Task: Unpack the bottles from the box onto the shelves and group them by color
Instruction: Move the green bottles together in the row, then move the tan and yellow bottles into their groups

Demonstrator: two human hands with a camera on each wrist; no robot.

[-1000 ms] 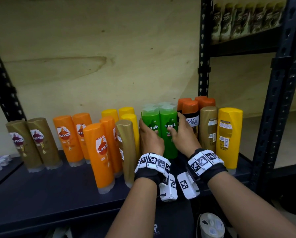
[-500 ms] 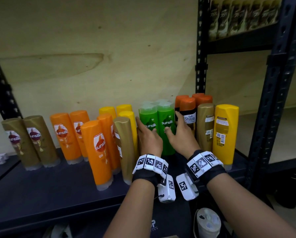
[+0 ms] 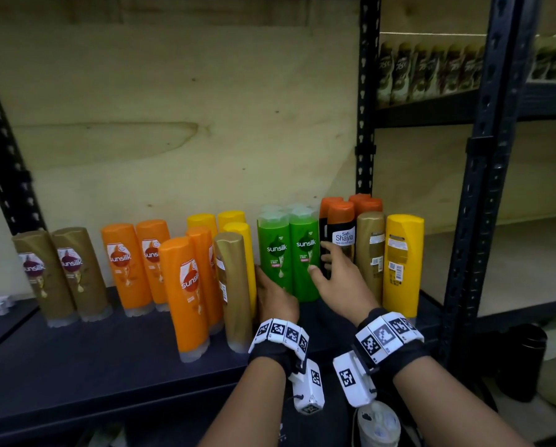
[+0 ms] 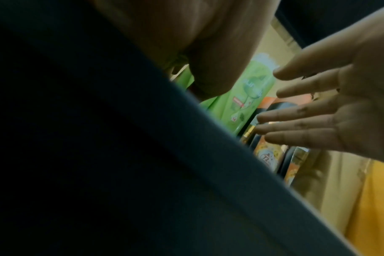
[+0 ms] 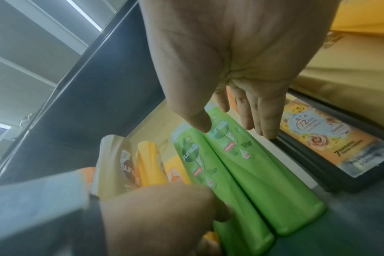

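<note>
Two green Sunsilk bottles [image 3: 291, 253] [image 5: 241, 173] [image 4: 248, 97] stand side by side at mid-shelf, with more green caps behind them. My left hand [image 3: 275, 296] [image 5: 164, 216] lies low against the left bottle's base, between it and a gold bottle [image 3: 234, 285]; most of its fingers are hidden. My right hand [image 3: 334, 279] [image 5: 230, 60] [image 4: 340, 107] is open with fingers spread. Its thumb touches the right green bottle, and its fingers reach a black orange-capped Shayla bottle [image 3: 343, 233]. Neither hand holds anything.
On the dark shelf [image 3: 76, 366] stand two gold bottles [image 3: 57, 272] at far left, then orange bottles [image 3: 186, 285] and yellow ones behind. A gold [image 3: 370, 250] and a yellow bottle [image 3: 402, 253] stand right, by the black post [image 3: 483, 188]. A white-lidded container [image 3: 380, 424] sits below.
Both hands have let go of the green bottles. The left hand has slid down to the base, and the right hand has opened and drawn back to the right.
</note>
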